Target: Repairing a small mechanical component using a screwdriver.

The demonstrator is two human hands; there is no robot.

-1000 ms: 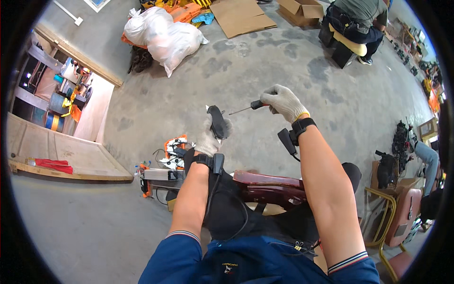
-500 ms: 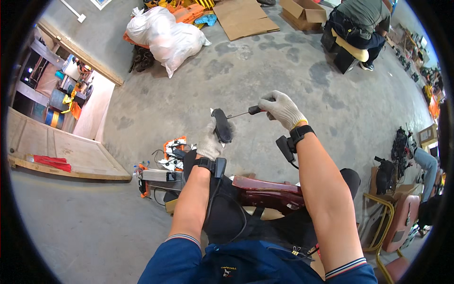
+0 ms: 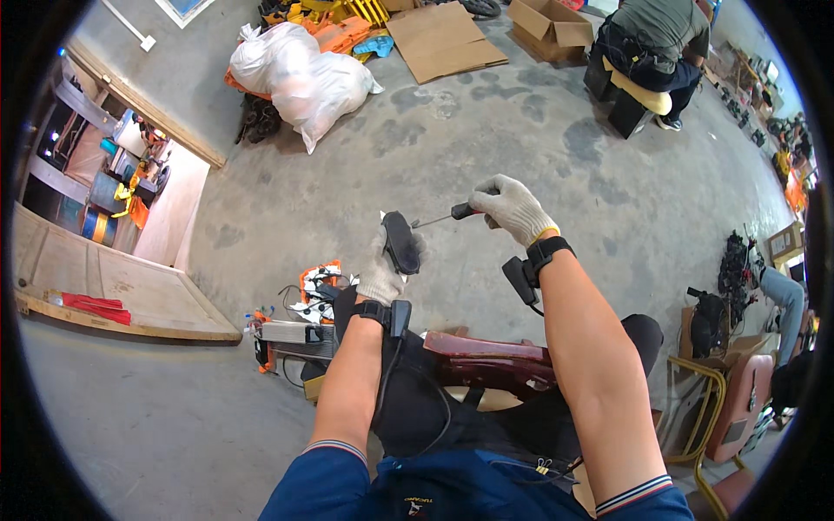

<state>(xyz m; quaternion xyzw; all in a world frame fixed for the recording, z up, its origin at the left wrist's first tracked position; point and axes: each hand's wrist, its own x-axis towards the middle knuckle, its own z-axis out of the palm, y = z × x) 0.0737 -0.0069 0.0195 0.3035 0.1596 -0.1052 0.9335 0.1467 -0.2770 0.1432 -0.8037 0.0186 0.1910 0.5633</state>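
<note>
My gloved left hand (image 3: 382,265) is closed round a small black oblong part (image 3: 401,242), which has light pieces at its ends. My gloved right hand (image 3: 508,206) grips a screwdriver (image 3: 460,211) with a dark handle, its long shaft pointing left. The tip reaches the upper right side of the black part; I cannot tell whether it touches. Both wrists wear black strapped devices. Below my hands, a glossy dark-red wooden piece (image 3: 486,352) lies between my legs. A finned metal object (image 3: 300,334) and an orange-and-white item with cables (image 3: 320,288) sit at my left.
An open wooden door (image 3: 130,286) and doorway stand left. White sacks (image 3: 326,91), flat cardboard (image 3: 443,43) and an open box (image 3: 547,30) lie ahead. A seated person (image 3: 651,52) works at upper right. A chair (image 3: 734,408), black gear (image 3: 708,321) and another person's leg (image 3: 786,304) are right.
Both my hands have moved slightly downward in the picture, the right also a little leftward. The screwdriver tip has come closer to the black part, which I still hold.
</note>
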